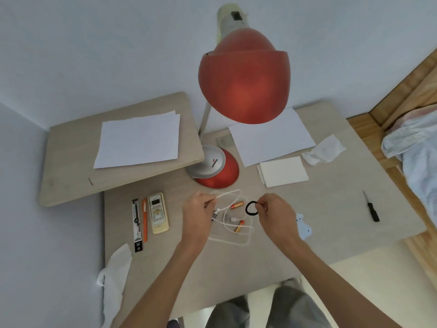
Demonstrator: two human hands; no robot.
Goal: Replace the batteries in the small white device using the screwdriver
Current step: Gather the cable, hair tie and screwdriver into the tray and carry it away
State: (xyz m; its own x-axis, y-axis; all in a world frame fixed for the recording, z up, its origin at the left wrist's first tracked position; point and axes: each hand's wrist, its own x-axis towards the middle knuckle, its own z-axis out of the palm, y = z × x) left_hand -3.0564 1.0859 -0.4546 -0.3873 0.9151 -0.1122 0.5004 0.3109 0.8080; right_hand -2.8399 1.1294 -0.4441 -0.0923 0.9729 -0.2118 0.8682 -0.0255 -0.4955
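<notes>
Head view of the table (331,233) at an early stage of the battery change. The left hand (197,214) is closed in a grip on a white cable (233,242), whose loops lie between the two hands. The right hand (274,214) is closed in a pinch grip on a black ring (251,207), held just above the cable.

An orange battery (237,205) and a second battery (239,226) lie loose inside the cable loops. The cream-white remote-like device (158,213), taken here as the task's device, lies face up to the left of the left hand, beside a pen pack (136,224). A small pale object (303,227) is partly hidden by the right wrist and cannot be identified. The screwdriver (371,207) lies well apart at the right of the table, untouched.

Progress is judged minimal: the device is not in hand, no cover is seen removed, and the tool is not taken up. Clearing the cable, opening the compartment, swapping the cells and closing it are all judged left to do.
</notes>
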